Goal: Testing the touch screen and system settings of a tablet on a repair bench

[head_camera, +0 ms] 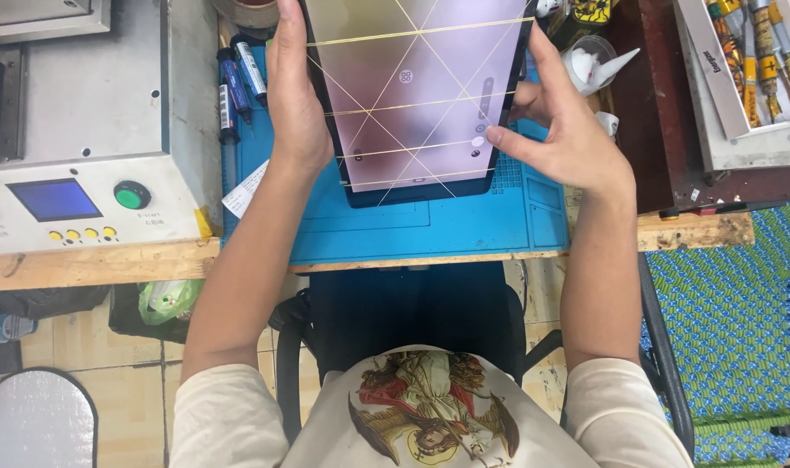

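Observation:
A tablet [412,95] with a lit pinkish screen crossed by thin yellow lines is held tilted above a blue work mat [429,227]. My left hand [292,91] grips its left edge, fingers wrapped behind. My right hand [558,117] holds the right edge, with the thumb pressed on the screen near small white icons at the lower right.
A grey machine [83,130] with a blue display, green button and yellow buttons stands to the left. Blue syringe-like tubes [237,82] lie at the mat's left edge. A white tray of tubes [750,61] sits at the right. The wooden bench edge [100,264] runs in front.

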